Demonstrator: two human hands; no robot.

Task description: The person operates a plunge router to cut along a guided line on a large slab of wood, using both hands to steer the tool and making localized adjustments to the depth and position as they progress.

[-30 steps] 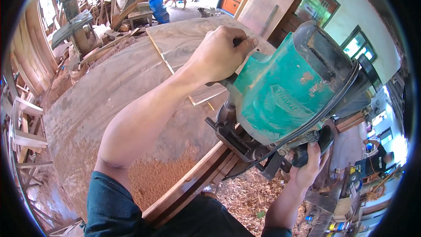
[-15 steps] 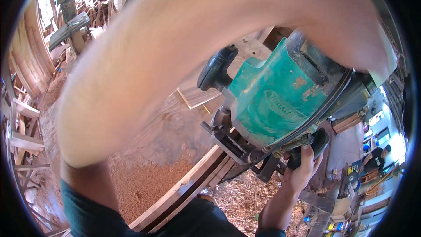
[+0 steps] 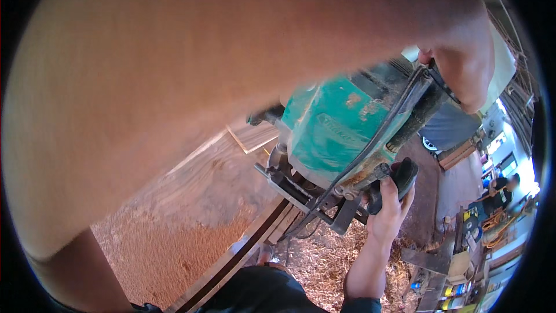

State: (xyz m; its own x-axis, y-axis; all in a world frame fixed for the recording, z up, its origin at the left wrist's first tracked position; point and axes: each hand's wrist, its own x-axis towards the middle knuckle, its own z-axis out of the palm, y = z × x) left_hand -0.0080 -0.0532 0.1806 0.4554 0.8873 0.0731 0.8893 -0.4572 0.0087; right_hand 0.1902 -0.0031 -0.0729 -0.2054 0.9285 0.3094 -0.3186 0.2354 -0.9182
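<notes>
A green plunge router (image 3: 339, 130), dusted with wood, sits tilted in view over a narrow wooden workpiece (image 3: 246, 243) with a dark groove along it. The fingers of my right hand (image 3: 389, 211) are wrapped round the black side knob (image 3: 404, 177). My left forearm sweeps across the upper part of the view and hides much of the router's top and other handle. At its end, my left hand (image 3: 466, 75) curls at the upper end of the router's dark column, beside the black power cord (image 3: 385, 124). Exactly what those fingers grip is hidden.
Fine sawdust (image 3: 156, 255) covers the board surface to the left, and curled shavings (image 3: 327, 255) lie on the floor below. A wooden frame piece (image 3: 252, 136) lies beyond the router. At far right, another person (image 3: 499, 194) is near a cluttered bench and a coiled orange hose (image 3: 495, 220).
My left forearm has come lower and closer, covering more of the view. The left hand now shows at the router's upper end. The router appears shifted left; my right hand stays on its knob.
</notes>
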